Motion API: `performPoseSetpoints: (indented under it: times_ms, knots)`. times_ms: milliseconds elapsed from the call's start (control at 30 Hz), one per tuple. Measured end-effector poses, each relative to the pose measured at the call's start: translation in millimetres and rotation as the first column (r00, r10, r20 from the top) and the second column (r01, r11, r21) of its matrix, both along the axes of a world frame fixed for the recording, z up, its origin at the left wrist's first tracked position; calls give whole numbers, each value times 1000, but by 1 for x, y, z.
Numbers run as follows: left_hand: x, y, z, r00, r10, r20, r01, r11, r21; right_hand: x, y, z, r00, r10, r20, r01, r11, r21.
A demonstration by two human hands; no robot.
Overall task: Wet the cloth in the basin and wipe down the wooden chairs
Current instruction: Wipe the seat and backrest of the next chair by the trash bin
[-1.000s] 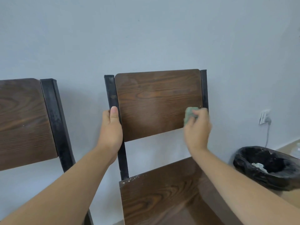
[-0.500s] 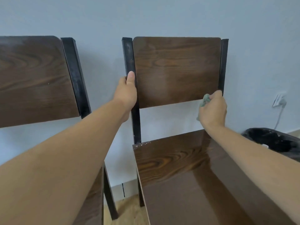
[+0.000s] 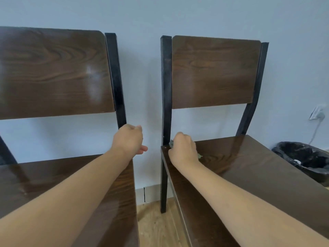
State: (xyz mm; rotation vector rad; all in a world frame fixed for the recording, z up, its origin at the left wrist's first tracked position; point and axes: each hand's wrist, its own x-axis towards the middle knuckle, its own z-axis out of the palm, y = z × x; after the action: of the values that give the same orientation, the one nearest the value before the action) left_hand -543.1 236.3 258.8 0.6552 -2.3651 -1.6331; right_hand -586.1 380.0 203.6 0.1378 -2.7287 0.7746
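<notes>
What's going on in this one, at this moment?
A person is wiping down wooden chairs against a wall. The right hand grips a small greenish cloth, mostly hidden under the fingers, and presses it on the back left corner of the seat of the right chair. The left hand is loosely curled and holds nothing, in the gap beside the left chair. No basin is in view.

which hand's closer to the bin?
Right. The right hand grips the cloth on the chair seat; the bin is past that seat's right edge. The left hand is left of the seat, farther away.
</notes>
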Motion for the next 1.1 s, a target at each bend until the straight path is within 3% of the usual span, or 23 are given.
performPoseSetpoints:
  times_ms: [167,333,467,600,767,900,1033,1100]
  knots:
    - [25,-13,2,1000,-11,-10,11,1000,0,3,-11,5,999,-29,40,30,999,-44]
    - [44,-22,5,999,-31,-14,32,999,24,29,-60,0,972,194,130,-184,979,-91]
    - [61,-25,9,998,-48,-37,47,998,-35,68,-54,-3,937,337,88,-340,940,23]
    - [80,-15,9,991,-127,-42,119,981,-156,76,-12,7,922,379,83,-388,900,198]
    - [87,15,6,968,-252,23,249,934,-256,44,50,20,975,199,95,-215,950,225]
    - [71,38,-2,966,-240,93,257,921,-294,11,112,17,999,4,38,-15,955,296]
    - [63,46,-11,961,-262,86,275,883,-381,-14,202,10,982,-190,-3,177,910,374]
    - [63,45,-15,958,-263,111,285,872,-397,-12,255,12,944,-328,36,272,836,476]
